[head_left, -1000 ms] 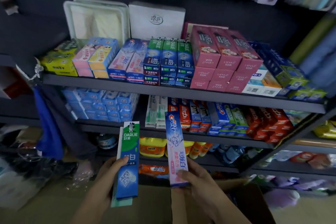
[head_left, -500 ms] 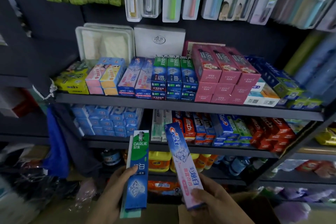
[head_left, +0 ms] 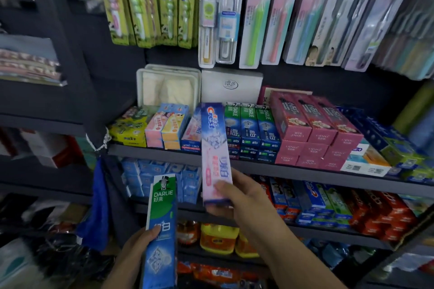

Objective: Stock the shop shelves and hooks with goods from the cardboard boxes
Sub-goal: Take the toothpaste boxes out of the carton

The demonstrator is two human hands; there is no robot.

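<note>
My left hand [head_left: 138,245] grips a green and blue Darlie toothpaste box [head_left: 161,230] upright, low in front of the shelves. My right hand [head_left: 239,202] holds a pink and blue Crest toothpaste box [head_left: 215,152] by its lower end. The Crest box's top reaches the upper toothpaste shelf [head_left: 155,151], between a stack of matching Crest boxes [head_left: 193,135] and the green Darlie boxes [head_left: 250,129]. No cardboard box is in view.
Pink boxes [head_left: 312,129] and blue-green boxes [head_left: 399,148] fill the shelf's right side, yellow and pink boxes [head_left: 152,129] its left. Toothbrush packs [head_left: 258,12] hang on hooks above. More toothpaste [head_left: 328,204] lines the shelf below. A blue cloth [head_left: 97,204] hangs at left.
My right hand has lifted the Crest box up from waist height to the upper shelf. The left hand and Darlie box stayed low. My view has tilted upward.
</note>
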